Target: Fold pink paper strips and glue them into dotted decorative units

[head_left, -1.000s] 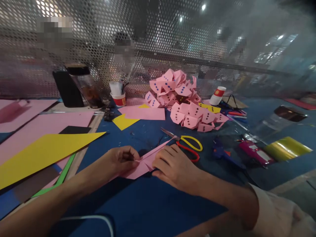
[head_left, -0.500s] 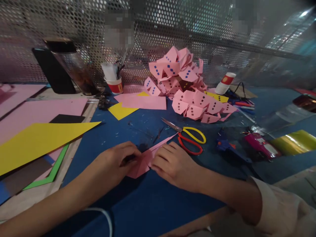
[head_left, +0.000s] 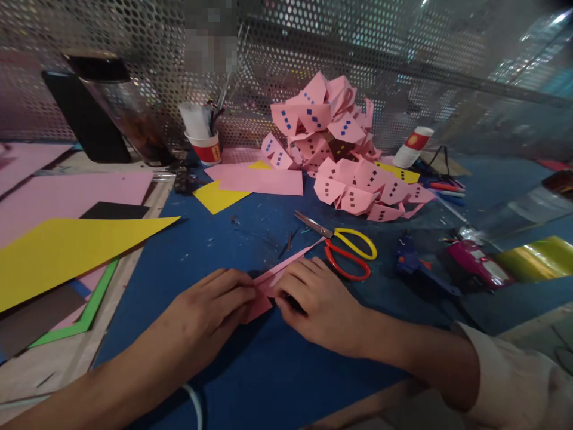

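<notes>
A folded strip of pink paper (head_left: 259,306) lies on the blue table between my two hands. My left hand (head_left: 217,304) is closed on its left part, fingers bent over the paper. My right hand (head_left: 316,298) has curled fingers pressed on its right part, near the narrow end that runs up toward the scissors. Both hands cover much of the strip, so the folds under them are hidden. Just beyond my right hand lie the scissors (head_left: 342,242), blades apart, with one yellow and one red handle.
Behind stand folded pink paper shapes (head_left: 322,119) with dark squares. Pink (head_left: 268,180) and yellow sheets lie before a paper cup (head_left: 205,146). A blue glue gun (head_left: 418,266) and a magenta toy car (head_left: 477,263) sit at right. Coloured sheets (head_left: 67,251) cover the left side.
My left hand has shifted slightly right along the pink paper, covering more of its left part. My right hand's fingers have curled more. The view has moved slightly.
</notes>
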Action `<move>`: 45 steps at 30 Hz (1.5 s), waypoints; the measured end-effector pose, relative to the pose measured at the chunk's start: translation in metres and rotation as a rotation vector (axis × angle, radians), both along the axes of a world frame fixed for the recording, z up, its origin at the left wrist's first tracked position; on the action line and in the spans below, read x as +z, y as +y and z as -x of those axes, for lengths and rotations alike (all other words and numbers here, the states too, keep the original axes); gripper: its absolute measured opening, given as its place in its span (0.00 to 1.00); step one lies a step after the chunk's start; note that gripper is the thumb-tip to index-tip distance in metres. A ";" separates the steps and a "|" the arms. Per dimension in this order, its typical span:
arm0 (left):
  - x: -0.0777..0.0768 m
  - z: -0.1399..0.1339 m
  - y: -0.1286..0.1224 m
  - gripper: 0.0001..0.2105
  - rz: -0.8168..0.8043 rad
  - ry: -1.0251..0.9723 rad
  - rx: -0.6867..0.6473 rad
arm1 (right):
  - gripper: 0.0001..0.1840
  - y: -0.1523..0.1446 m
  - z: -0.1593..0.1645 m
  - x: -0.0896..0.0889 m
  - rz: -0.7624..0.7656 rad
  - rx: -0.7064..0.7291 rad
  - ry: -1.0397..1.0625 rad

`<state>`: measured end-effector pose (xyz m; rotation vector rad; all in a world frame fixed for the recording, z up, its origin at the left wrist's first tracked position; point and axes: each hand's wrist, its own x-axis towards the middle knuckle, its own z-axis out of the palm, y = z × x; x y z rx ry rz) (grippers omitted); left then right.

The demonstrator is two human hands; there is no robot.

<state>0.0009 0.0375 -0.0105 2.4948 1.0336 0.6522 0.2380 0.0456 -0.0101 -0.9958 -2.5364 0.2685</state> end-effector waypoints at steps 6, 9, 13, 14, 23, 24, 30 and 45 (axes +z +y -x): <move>0.000 -0.005 0.004 0.08 0.025 -0.037 0.051 | 0.04 0.000 0.001 0.002 0.047 -0.024 0.049; 0.001 -0.009 0.009 0.08 0.095 -0.015 0.102 | 0.04 0.000 0.001 0.002 0.068 -0.032 0.057; -0.001 -0.014 0.011 0.07 0.163 0.025 0.173 | 0.04 0.001 0.001 0.002 0.060 -0.045 0.074; -0.001 -0.015 0.011 0.06 0.166 0.028 0.187 | 0.04 0.001 0.001 0.002 0.059 -0.046 0.076; -0.003 -0.017 0.010 0.04 0.148 0.020 0.215 | 0.05 0.002 0.001 0.006 0.136 -0.046 0.122; -0.003 -0.017 0.010 0.04 0.148 0.020 0.216 | 0.05 0.002 0.001 0.006 0.141 -0.053 0.129; -0.004 -0.017 0.008 0.05 0.133 0.029 0.215 | 0.04 0.002 0.001 0.005 0.155 -0.076 0.143; -0.005 -0.018 0.008 0.05 0.137 0.007 0.223 | 0.04 0.002 0.001 0.003 0.149 -0.113 0.050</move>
